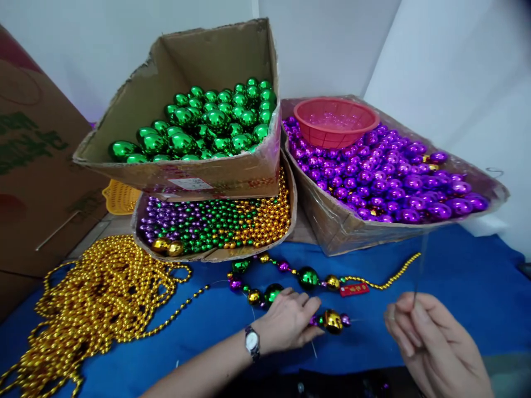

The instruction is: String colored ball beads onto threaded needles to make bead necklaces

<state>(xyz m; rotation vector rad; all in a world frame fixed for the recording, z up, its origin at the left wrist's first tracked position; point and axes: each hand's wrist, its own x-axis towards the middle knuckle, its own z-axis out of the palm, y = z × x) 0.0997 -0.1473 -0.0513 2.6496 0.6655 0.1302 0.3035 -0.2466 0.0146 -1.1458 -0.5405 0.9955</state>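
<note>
My left hand (290,320), with a wristwatch, rests on the blue cloth (456,276) and pinches the end of a bead strand (307,276) of green, gold and purple balls; a gold ball (333,320) lies at its fingertips. My right hand (431,342) is closed around a thin needle or wire (420,271) that points upward, with a faint thread running toward the strand. A red tag (354,289) hangs on the strand beside a thin gold bead chain (394,276).
A pile of gold bead chains (99,298) covers the left. Behind stand a box of large green balls (203,124), a tray of small mixed beads (215,224), and a box of purple balls (390,177) with a red basket (335,120). A cardboard box (37,166) stands far left.
</note>
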